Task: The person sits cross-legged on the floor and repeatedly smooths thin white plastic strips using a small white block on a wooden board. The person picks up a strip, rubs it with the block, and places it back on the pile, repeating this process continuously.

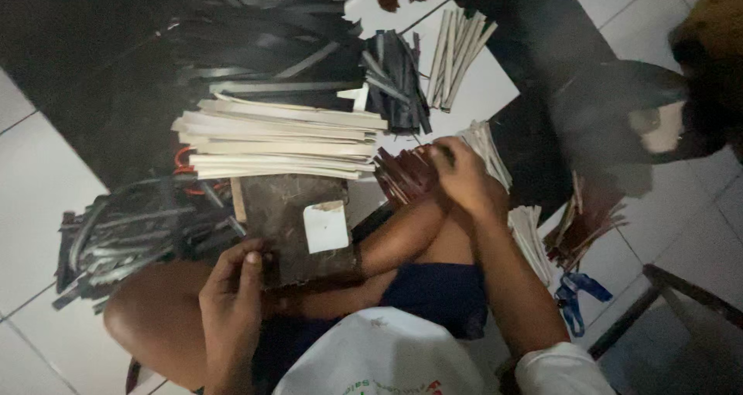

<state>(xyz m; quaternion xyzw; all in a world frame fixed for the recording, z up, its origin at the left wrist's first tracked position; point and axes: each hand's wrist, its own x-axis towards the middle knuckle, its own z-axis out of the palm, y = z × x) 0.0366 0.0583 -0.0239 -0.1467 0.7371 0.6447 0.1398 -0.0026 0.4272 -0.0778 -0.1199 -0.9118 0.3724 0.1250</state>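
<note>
Left hand (pixel 232 306) grips near edge of dark square board (pixel 298 225), steadying it on knee. Right hand (pixel 463 174) closed, pinching dark reddish-brown strips (pixel 404 174) on floor, right of cream flat strip stack (pixel 279 140).

One head-worn camera looks steeply down, close over the person's lap and the tiled floor (pixel 31 201).

dark worn board (pixel 298 225) | flat on lap; reddish-brown strips (pixel 404 174) | fanned bundle
</note>
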